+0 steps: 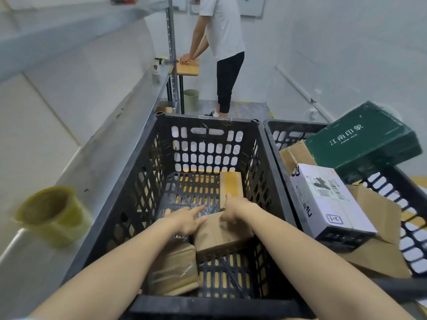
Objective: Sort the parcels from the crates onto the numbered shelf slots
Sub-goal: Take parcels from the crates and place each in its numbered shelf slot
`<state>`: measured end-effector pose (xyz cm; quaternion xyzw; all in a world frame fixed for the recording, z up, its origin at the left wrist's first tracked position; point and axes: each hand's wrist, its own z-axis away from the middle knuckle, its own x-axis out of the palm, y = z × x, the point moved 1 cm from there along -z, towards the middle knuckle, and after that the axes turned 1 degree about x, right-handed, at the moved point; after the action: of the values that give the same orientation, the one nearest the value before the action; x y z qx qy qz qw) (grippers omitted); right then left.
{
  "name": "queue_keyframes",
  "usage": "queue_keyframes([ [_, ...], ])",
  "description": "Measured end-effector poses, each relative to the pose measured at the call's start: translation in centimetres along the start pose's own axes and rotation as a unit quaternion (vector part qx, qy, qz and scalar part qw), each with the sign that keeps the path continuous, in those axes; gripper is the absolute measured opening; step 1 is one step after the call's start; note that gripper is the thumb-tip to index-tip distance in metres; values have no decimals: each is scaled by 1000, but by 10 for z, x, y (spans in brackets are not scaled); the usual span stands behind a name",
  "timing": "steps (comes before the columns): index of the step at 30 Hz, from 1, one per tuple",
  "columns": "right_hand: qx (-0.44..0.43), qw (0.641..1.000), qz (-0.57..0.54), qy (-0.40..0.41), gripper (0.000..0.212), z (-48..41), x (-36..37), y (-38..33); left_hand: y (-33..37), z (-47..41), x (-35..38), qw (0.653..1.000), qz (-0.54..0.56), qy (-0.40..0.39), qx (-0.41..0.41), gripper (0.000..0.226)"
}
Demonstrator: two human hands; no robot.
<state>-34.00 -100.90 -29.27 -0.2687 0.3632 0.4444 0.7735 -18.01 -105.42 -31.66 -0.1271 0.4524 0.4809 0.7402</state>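
Both my arms reach down into a black slotted crate (208, 125). A brown cardboard parcel (219, 236) lies tilted in its middle. My left hand (187, 219) rests with straight fingers on the parcel's left top edge. My right hand (235, 207) grips the parcel's far right corner, fingers curled over it. A second brown parcel (231, 183) with yellow tape stands at the crate's back right, just beyond my right hand. A third taped parcel (173, 271) lies at the near left of the crate floor.
A second black crate (411, 199) on the right holds a white labelled box (328, 199), a green box (365, 139) and loose cardboard. A metal shelf (97, 153) runs along the left with a roll of tape (53, 213) on it. A person (221, 42) stands ahead at a small wooden table.
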Motion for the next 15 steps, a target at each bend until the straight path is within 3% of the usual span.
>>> queue_keyframes([
  [4,11,998,-53,-13,81,-2,4,0,-1,-3,3,999,49,-7,-12,64],
  [9,21,997,-74,-11,81,-5,5,-1,-3,-8,7,995,92,-31,-8,70],
  [15,37,991,-128,30,83,-6,-1,-2,5,-5,-9,988,156,-1,-19,68],
])
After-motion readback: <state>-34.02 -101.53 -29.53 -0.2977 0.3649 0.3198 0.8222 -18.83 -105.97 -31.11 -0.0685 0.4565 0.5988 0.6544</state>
